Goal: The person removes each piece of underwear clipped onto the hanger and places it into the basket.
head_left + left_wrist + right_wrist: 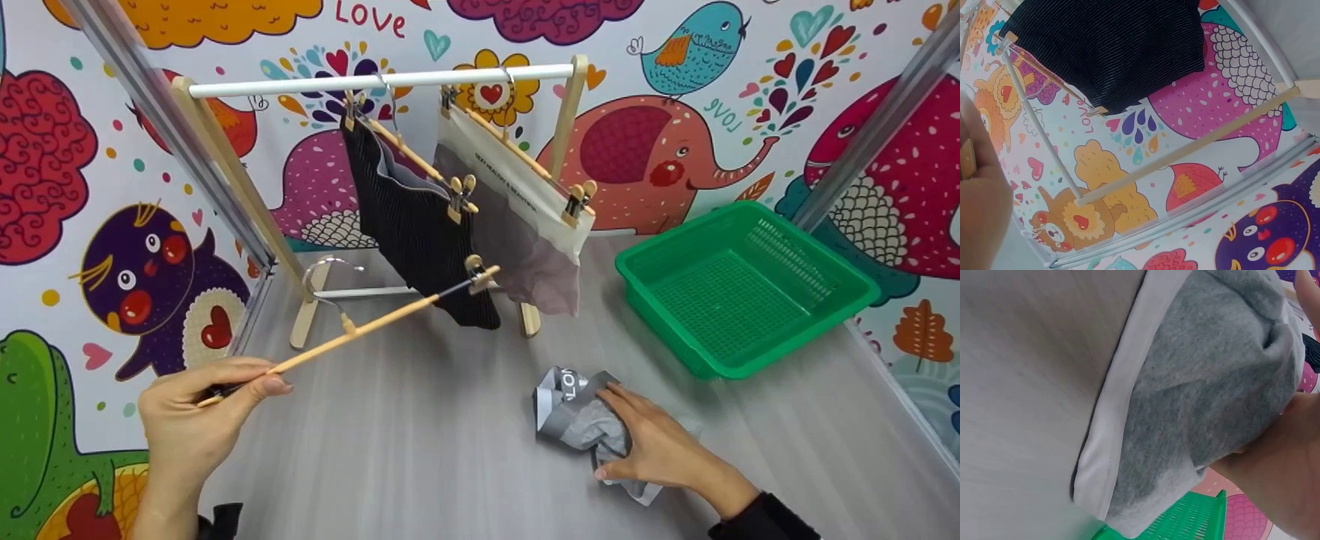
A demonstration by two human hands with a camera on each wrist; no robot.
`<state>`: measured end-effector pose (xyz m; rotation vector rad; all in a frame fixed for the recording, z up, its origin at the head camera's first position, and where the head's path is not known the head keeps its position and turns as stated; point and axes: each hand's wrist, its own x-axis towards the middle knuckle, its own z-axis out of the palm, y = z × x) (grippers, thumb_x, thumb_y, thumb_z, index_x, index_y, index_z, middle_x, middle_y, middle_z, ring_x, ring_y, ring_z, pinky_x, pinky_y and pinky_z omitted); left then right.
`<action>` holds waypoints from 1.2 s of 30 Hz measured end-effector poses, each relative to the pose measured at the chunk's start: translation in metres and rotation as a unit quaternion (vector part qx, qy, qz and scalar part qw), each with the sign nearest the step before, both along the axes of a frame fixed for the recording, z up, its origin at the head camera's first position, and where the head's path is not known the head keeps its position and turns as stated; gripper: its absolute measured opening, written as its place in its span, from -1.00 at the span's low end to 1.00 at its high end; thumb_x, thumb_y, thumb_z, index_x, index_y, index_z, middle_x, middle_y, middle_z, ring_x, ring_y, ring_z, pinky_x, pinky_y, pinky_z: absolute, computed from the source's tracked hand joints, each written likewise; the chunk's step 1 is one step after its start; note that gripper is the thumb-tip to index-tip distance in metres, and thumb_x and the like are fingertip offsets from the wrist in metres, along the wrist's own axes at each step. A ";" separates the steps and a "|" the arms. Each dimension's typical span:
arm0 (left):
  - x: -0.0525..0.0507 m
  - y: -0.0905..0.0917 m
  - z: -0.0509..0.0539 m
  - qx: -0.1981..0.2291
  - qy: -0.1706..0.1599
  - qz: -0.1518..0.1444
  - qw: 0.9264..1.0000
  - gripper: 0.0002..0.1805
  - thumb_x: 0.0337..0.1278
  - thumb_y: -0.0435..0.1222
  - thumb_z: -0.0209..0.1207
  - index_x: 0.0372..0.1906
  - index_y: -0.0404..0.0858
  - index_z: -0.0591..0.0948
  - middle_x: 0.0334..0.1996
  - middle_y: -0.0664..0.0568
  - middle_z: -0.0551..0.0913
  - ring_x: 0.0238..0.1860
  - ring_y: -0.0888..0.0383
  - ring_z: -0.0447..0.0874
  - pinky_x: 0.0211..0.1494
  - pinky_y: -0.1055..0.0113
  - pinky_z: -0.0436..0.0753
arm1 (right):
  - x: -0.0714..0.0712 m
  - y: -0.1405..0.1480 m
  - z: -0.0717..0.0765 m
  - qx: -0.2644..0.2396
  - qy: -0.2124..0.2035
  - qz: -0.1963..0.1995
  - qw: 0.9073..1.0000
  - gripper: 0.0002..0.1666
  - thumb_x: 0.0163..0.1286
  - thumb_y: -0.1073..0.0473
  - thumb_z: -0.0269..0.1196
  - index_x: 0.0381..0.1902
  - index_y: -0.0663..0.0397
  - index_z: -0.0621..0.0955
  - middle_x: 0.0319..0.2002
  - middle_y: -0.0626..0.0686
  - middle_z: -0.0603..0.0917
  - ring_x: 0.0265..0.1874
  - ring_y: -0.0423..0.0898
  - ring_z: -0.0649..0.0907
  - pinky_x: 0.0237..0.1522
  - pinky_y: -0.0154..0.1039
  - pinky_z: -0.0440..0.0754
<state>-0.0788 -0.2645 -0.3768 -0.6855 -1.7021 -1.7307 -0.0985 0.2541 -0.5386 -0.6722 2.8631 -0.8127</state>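
Readying grey shorts [595, 427] seems the step: left hand [191, 415] pinches the hanger [394, 318], right hand [660, 444] (grip unclear) covers them; clipping needs them straightened.

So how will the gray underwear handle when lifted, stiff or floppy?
Likely floppy: the gray underwear lies crumpled in soft folds. Probably light, as it looks all cloth. Unlikely to roll, since it's bunched irregularly.

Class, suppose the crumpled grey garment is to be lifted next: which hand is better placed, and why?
Probably the right hand: its fingers touch the crumpled grey fabric garment, while the left hand grips the slim light-wood clip hanger, well apart from the garment.
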 end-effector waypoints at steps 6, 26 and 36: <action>0.006 -0.005 -0.001 -0.005 -0.025 0.066 0.997 -0.73 -0.32 -0.95 0.33 -0.37 -0.76 0.67 -0.36 -0.21 0.82 -0.41 0.16 0.85 -0.33 0.45 0.74 | 0.000 0.000 -0.001 0.010 -0.007 0.007 1.000 0.42 -0.11 -0.37 0.66 0.54 0.27 0.35 0.48 0.41 0.36 0.36 0.49 0.44 0.26 0.50 0.44; 0.001 0.010 0.000 0.029 -0.028 0.251 0.967 -0.82 -0.13 -0.87 0.34 -0.32 -0.77 0.67 -0.38 -0.08 0.83 -0.46 0.23 0.83 -0.34 0.46 0.73 | 0.001 0.000 -0.008 0.005 -0.023 0.005 1.000 0.35 -0.07 -0.19 0.69 0.55 0.28 0.32 0.44 0.46 0.38 0.36 0.46 0.45 0.28 0.42 0.47; -0.009 0.022 0.008 0.015 -0.016 0.315 0.949 -0.84 -0.09 -0.80 0.39 -0.33 -0.67 0.73 -0.38 0.09 0.81 -0.41 0.30 0.82 -0.29 0.52 0.72 | 0.000 -0.001 -0.009 0.008 -0.029 -0.002 1.000 0.27 -0.03 -0.09 0.70 0.52 0.29 0.35 0.38 0.49 0.44 0.34 0.46 0.47 0.30 0.41 0.46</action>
